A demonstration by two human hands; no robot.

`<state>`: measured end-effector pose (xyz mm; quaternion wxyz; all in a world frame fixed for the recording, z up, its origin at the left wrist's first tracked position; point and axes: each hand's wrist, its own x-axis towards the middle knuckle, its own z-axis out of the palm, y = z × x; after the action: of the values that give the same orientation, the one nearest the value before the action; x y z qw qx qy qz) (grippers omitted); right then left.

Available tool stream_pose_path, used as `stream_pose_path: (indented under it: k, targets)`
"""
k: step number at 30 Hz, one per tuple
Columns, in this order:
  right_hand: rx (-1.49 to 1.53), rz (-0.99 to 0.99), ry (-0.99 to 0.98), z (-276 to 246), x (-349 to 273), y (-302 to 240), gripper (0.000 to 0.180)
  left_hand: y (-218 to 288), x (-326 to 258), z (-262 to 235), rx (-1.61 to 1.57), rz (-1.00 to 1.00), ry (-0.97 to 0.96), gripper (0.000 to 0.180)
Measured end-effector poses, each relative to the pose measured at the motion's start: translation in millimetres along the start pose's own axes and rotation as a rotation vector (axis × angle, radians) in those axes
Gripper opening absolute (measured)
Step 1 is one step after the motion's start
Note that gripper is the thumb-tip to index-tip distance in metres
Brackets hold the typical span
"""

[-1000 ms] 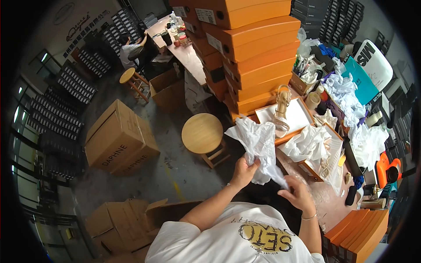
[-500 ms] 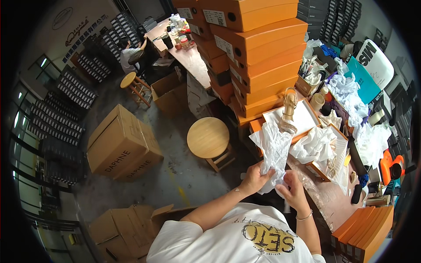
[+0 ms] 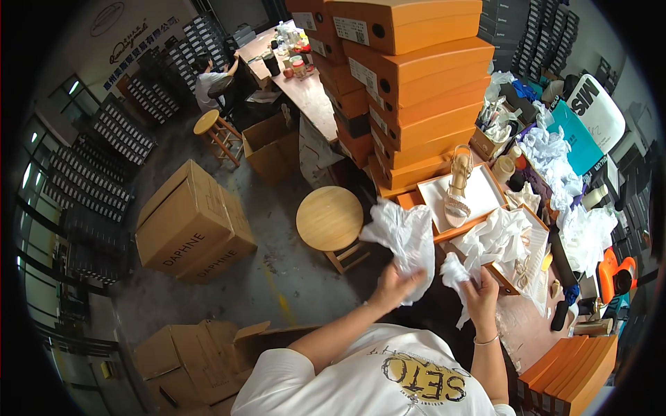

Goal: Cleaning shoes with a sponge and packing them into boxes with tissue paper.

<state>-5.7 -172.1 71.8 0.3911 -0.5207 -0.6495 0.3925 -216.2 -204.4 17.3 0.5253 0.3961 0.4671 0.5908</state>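
My left hand [image 3: 397,290] is closed on a thin white wrapping sheet [image 3: 409,239] that spreads up and away from the fingers. Apart from it, my right hand [image 3: 480,295] grips a smaller crumpled piece of white tissue paper [image 3: 455,272]. Beyond both hands, a beige strappy high-heeled sandal [image 3: 458,201] stands on a white-lined orange box lid [image 3: 491,187]. Beside the lid lies an open shoebox [image 3: 512,283] filled with crumpled white paper [image 3: 496,239]; a light strappy piece, perhaps another sandal, shows partly at its right side.
Tall stacks of orange shoeboxes [image 3: 420,73] rise behind the lid. White paper heaps [image 3: 586,232] and an orange tape dispenser [image 3: 616,272] crowd the table's right side. A round wooden stool [image 3: 329,218] and a large carton [image 3: 198,222] stand left. Another person [image 3: 208,87] sits farther back.
My hands have drawn apart, each now with its own piece of white wrapping. The larger sheet swung left, uncovering the sandal on the lid.
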Motion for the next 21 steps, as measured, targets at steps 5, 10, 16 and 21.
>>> stream_pose_path:
  k: [5,10,16,21]
  targets:
    - [-0.116,-0.185,-0.110,22,-3,-22,0.018,30,-16,46,0.258,0.237,0.018,0.053]
    - [0.349,0.072,-0.212,15,-21,10,0.031,28,-18,39,-0.020,-0.025,0.013,0.026]
    - [0.356,0.055,-0.204,-3,-9,32,0.035,-2,-38,28,-0.037,-0.029,0.207,0.022]
    - [-0.180,-0.111,-0.545,-28,14,35,0.023,-6,-58,49,-0.324,-0.050,0.380,0.027]
